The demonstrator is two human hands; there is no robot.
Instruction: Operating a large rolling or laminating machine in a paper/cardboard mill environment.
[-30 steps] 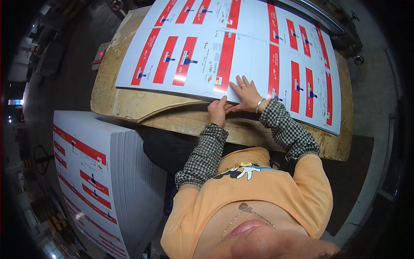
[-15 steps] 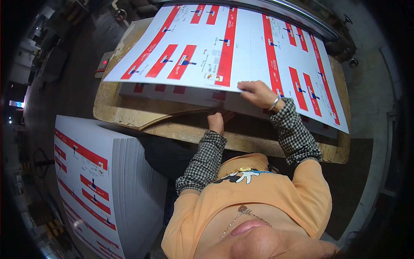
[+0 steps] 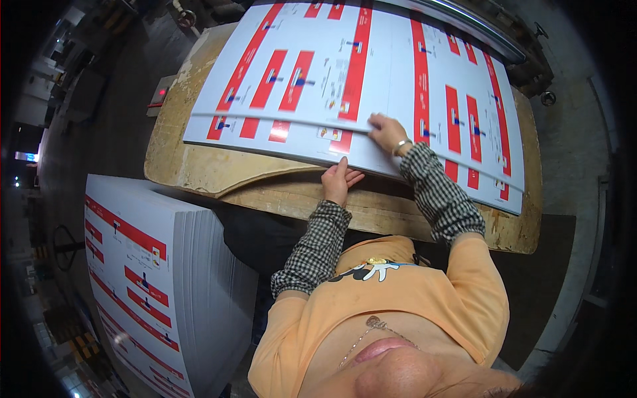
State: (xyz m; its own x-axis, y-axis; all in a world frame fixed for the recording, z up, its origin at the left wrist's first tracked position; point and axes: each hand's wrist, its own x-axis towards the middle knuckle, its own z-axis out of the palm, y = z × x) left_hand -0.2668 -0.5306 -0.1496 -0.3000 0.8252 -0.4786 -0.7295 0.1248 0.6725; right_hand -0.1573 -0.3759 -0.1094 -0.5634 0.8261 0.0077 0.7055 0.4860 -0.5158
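A large white printed sheet with red bands and small blue pictures lies over another printed sheet of the same design. My right hand is closed on the upper sheet's near edge, thumb and fingers pinching it. This edge stands a little above the lower sheet, whose near strip shows beneath. My left hand is at the lower sheet's near edge, one digit reaching up against it. Its other fingers stretch out to the right below the edge, apart from one another.
The sheets rest on a worn wooden table with a curved cut-out in front. A metal roller runs along the far side. At the left stands a tall stack of printed sheets. A small box with a red light sits beside the table.
My right hand has lowered the upper sheet and moved slightly left. The lower sheet's near strip now shows more clearly. My left hand has opened from a fist at the edge.
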